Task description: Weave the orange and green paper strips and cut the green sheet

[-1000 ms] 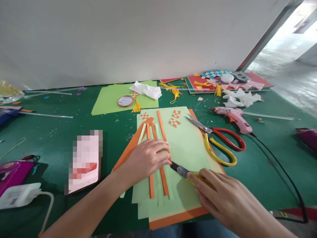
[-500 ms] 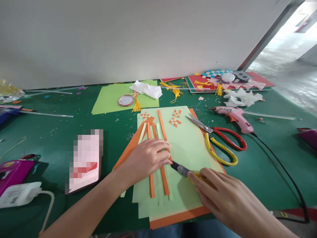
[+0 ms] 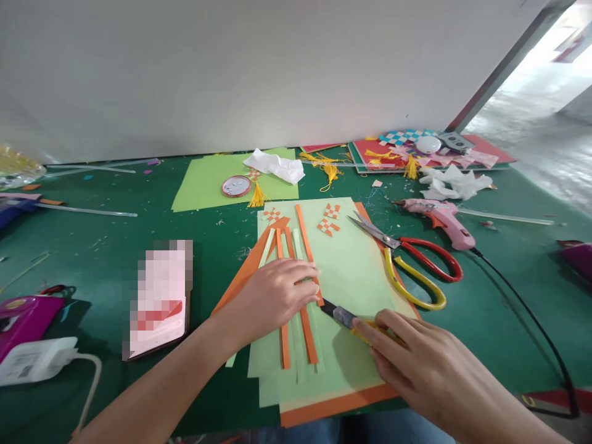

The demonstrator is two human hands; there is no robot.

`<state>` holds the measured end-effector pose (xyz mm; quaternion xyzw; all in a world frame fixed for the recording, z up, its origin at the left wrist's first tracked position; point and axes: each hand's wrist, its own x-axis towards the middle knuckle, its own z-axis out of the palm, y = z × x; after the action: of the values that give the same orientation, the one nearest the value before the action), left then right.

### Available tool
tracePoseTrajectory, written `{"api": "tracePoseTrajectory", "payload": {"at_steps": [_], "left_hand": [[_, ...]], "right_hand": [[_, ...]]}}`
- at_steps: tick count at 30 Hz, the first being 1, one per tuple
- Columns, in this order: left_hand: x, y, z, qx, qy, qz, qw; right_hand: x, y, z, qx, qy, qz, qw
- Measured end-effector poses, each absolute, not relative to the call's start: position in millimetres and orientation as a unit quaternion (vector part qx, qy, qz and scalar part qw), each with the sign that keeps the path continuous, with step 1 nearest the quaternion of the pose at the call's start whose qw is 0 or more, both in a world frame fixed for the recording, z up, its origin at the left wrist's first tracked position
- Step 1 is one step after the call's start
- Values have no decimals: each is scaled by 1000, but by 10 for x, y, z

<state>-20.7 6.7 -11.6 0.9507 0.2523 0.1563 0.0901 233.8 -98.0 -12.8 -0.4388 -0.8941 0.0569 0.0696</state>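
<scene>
My right hand [image 3: 416,357] is closed round the yellow handle of a utility knife [image 3: 345,316]. Its dark blade touches or nearly touches the lower end of an orange paper strip [image 3: 304,237]. My left hand [image 3: 280,293] has its fingers curled over that strip and holds it against the paper; the strip's middle is partly hidden by the fingers. Under the hand lie more woven-looking orange strips [image 3: 308,339] and a pale green strip [image 3: 297,243], on a stack of light green sheets [image 3: 351,271]. Small checkered orange-and-white pieces [image 3: 328,228] rest near the top of the stack.
Right of the stack lie open scissors [image 3: 393,243] with red and yellow handles and a pink glue gun [image 3: 437,219] with its black cord. A phone [image 3: 161,302] and a white charger [image 3: 39,361] are at left. Behind are white tissue [image 3: 277,166] and a yellow tassel [image 3: 256,196].
Both hands keep nearly the same places, with the knife still at the orange strip's end. The whole view has shifted very slightly.
</scene>
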Motion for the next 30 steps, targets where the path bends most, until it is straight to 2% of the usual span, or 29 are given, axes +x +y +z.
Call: {"api": "tracePoseTrajectory", "payload": {"at_steps": [16,24,30], "left_hand": [[-218,77,-108,947,261,155,107],[-192,58,-144,952,255,148,82],[-174,57,-127,946,264,163,89]], "right_hand": [[2356,-910,-130,-449,-889,-3,91],[2450,-922,-112,-443,-890,17,105],[2519,-971,-112,-427,-899,42,81]]}}
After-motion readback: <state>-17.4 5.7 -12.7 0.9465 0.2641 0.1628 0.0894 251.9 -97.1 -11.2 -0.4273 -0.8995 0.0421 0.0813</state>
